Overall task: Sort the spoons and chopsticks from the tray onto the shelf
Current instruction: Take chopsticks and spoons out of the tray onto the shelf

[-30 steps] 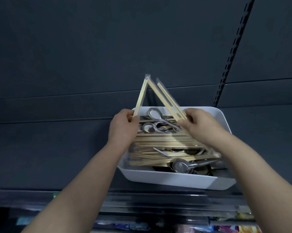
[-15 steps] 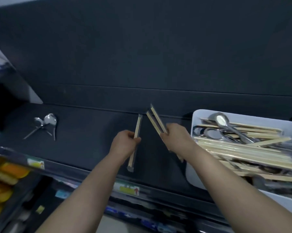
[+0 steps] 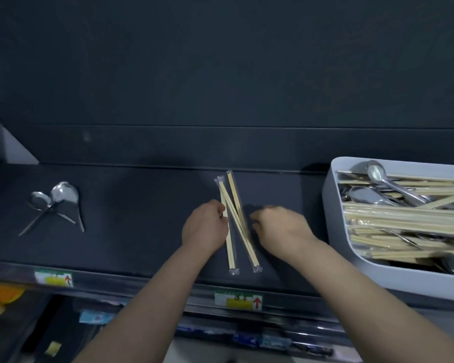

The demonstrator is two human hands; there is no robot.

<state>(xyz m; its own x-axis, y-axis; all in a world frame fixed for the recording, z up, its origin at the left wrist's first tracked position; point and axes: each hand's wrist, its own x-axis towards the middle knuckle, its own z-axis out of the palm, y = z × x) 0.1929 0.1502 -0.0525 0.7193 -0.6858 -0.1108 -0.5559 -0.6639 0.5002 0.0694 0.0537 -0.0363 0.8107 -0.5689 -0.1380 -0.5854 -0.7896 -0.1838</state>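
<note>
Head view: a dark shelf (image 3: 142,218) runs across the middle of the frame, with a dark back panel (image 3: 220,74) filling the upper half. At centre, three clear-wrapped chopstick packets (image 3: 249,251) lie on the shelf, pointing away from the camera. One crosses over the others on a slant.

The left hand (image 3: 205,229) sits just left of them. Its grip is closed on the leftmost packet (image 3: 230,252), with thumb and curled fingertips on the packet's upper half. The right hand (image 3: 281,229) is just right of the packets and blurred. Its fingers are loosely curled and its grip holds nothing; whether the fingertips touch the nearest wrapper cannot be told.

At the right edge a white tray (image 3: 336,218) stands on the shelf, part of it out of frame. It is heaped with loose bamboo chopsticks (image 3: 404,221) lying crosswise, and metal spoons (image 3: 375,172) are mixed among and over them.

Well apart, at the left of the frame, a few metal spoons (image 3: 63,195) lie on the shelf with handles crossed.

Along the shelf's front edge are two price labels with red arrows, one (image 3: 237,299) below the packets and one (image 3: 53,277) at lower left. Below the shelf, orange goods (image 3: 0,292) show in the lower-left corner.
</note>
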